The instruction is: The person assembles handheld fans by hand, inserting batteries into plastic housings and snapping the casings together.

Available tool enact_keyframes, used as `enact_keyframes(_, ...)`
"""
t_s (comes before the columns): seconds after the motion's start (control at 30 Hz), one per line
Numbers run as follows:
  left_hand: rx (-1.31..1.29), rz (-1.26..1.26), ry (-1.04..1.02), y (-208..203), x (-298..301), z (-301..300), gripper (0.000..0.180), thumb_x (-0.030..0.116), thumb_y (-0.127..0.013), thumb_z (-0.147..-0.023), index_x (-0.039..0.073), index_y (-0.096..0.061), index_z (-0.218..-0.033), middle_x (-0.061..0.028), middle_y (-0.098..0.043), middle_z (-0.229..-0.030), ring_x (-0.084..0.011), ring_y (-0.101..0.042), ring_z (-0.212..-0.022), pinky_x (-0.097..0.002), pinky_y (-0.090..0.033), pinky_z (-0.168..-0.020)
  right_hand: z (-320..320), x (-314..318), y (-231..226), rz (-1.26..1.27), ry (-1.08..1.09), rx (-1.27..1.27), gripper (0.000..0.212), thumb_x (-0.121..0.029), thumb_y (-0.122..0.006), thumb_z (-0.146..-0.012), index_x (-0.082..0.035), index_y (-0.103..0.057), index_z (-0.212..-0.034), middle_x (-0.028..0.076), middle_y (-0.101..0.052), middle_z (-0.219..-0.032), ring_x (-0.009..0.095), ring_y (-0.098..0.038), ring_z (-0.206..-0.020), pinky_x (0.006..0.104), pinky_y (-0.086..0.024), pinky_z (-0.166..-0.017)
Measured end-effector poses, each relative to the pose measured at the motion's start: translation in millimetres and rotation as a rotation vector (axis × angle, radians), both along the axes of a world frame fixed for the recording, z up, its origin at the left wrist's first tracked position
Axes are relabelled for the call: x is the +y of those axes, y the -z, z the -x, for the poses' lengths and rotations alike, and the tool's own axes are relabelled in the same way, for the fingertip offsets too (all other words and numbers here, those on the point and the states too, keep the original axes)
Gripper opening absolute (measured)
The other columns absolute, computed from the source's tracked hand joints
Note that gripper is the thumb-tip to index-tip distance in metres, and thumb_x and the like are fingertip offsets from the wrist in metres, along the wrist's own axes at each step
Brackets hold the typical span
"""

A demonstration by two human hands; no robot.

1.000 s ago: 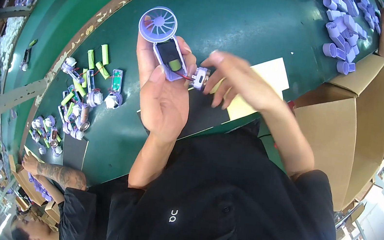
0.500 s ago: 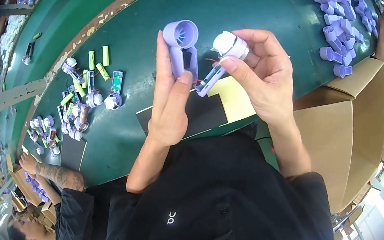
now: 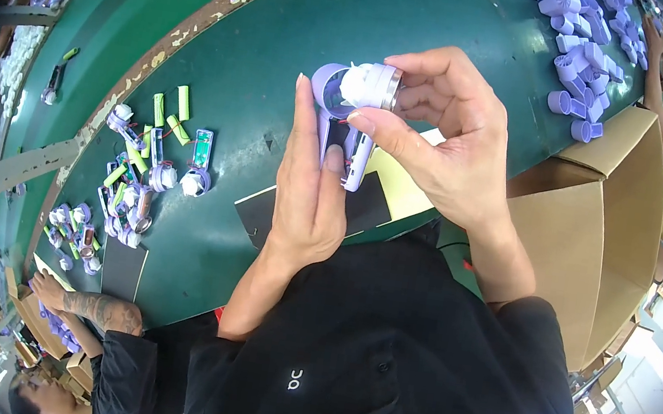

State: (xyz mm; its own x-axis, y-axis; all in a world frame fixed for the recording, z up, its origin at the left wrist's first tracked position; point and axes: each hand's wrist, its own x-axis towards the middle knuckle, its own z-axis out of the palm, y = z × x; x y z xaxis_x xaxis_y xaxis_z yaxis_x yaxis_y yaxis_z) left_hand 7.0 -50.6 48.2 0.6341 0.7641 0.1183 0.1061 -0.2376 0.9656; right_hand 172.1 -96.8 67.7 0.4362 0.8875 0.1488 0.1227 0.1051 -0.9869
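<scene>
At the far left, a co-worker's forearm (image 3: 103,310) entered by the curved rim, the body partly cut off. Beside it lay a cluster of half-built parts (image 3: 128,204), green cells among purple pieces, too jumbled to count. The left hand (image 3: 306,203) held a purple shell (image 3: 326,92) between thumb and straight fingers; its farther fingers were hidden. On the black shirt (image 3: 412,354) sat a small white mark, the plainest lettering in sight. The fan unit (image 3: 369,87), its white blades against the shell's ring, was pinched between the thumb and curled fingers of the right hand (image 3: 458,149); whether the two parts were seated could not be told. Rightward stood a cardboard box (image 3: 560,205), then heaped purple shells (image 3: 575,72), cut by the upper edge.
</scene>
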Motion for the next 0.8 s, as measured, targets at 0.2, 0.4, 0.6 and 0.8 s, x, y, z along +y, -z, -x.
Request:
enact_keyframes(0.2,-0.221,0.396,-0.035,-9,-10,-10,0.083,0.032,-0.043,-0.103,-0.004,0.0,-0.165,-0.021,-0.024,-0.168,-0.0312,-0.032,-0.152,-0.0383,-0.026,-0.123,-4,-2,-7,0.087,-0.015,-0.102,0.042,0.001,-0.085,-0.083,0.002,-0.062,-0.118,0.009,-0.073,-0.102,0.013,-0.072,-0.092,0.0269,-0.06,-0.081)
enact_keyframes(0.4,-0.128,-0.025,0.072,25,-2,1,0.075,0.013,-0.047,-0.105,-0.013,-0.003,-0.16,-0.0305,-0.037,-0.15,-0.0401,-0.045,-0.132,-0.0453,-0.034,-0.114,-8,1,-4,0.087,-0.068,-0.137,0.039,-0.001,-0.084,-0.085,0.003,-0.063,-0.118,0.009,-0.073,-0.099,0.013,-0.072,-0.091,0.0269,-0.059,-0.082)
enact_keyframes(0.6,-0.14,-0.006,0.081,21,1,1,0.074,0.013,-0.047,-0.105,-0.011,-0.005,-0.161,-0.029,-0.036,-0.153,-0.0393,-0.043,-0.136,-0.044,-0.033,-0.115,-11,5,1,0.026,-0.044,0.014,0.034,-0.016,-0.086,-0.086,0.001,-0.066,-0.108,0.007,-0.073,-0.089,0.013,-0.073,-0.079,0.0273,-0.057,-0.069)
enact_keyframes(0.8,-0.15,0.101,0.09,14,3,2,0.073,0.013,-0.047,-0.106,-0.009,-0.006,-0.163,-0.0241,-0.038,-0.151,-0.0318,-0.05,-0.13,-0.041,-0.041,-0.109,-11,10,15,-0.032,0.001,-0.107,0.037,-0.019,-0.088,-0.085,0.001,-0.067,-0.108,0.008,-0.073,-0.091,0.014,-0.073,-0.077,0.0287,-0.057,-0.07)
